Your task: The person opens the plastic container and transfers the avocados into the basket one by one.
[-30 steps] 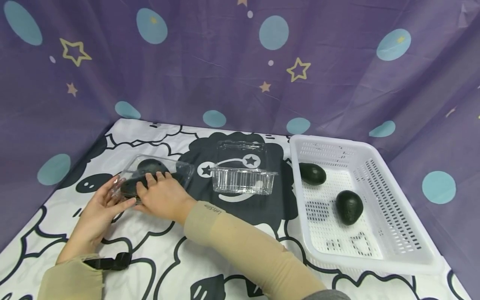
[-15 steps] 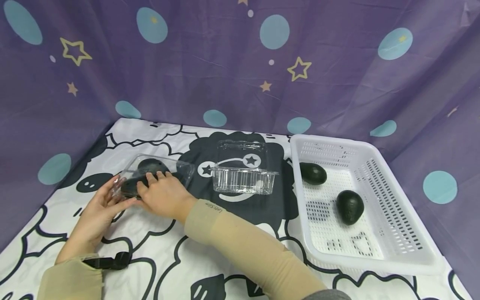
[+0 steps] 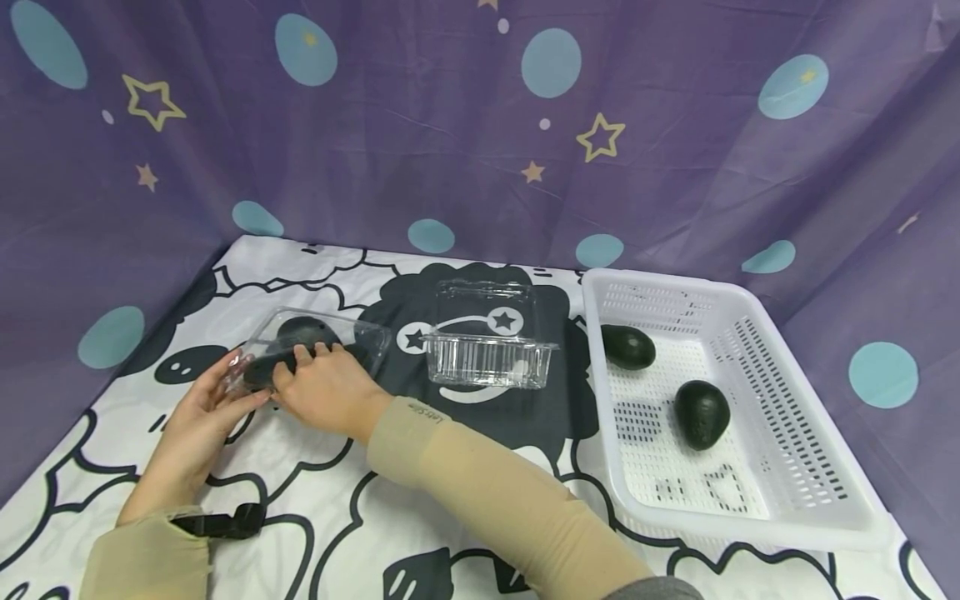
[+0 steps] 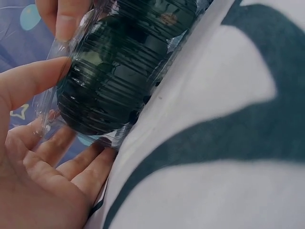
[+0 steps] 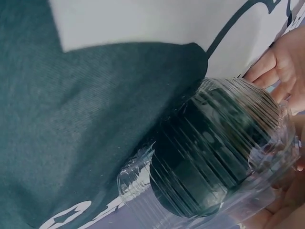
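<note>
A clear plastic clamshell container (image 3: 375,333) with dark avocados (image 3: 303,330) inside lies on the cloth at the left. My left hand (image 3: 198,421) holds its near left corner; in the left wrist view the thumb (image 4: 35,80) meets the rim and the fingers (image 4: 88,167) spread around the end. Over the lid's near side, my right hand (image 3: 330,387) rests its fingertips on top, with its thumb at the front rim. Ribbed plastic wall (image 5: 205,157) stands before the avocados in the right wrist view. My right hand hides part of the lid and contents.
A second clear clamshell container (image 3: 487,362) stands at the middle with its lid raised. To the right, a white perforated basket (image 3: 817,508) holds two avocados, one avocado (image 3: 628,347) at its left wall and another avocado (image 3: 702,414) near its middle. A purple curtain (image 3: 450,125) hangs behind.
Both hands stay at the filled container. The right thumb and fingers shift only slightly along its near edge. The second container and the basket stay as they were.
</note>
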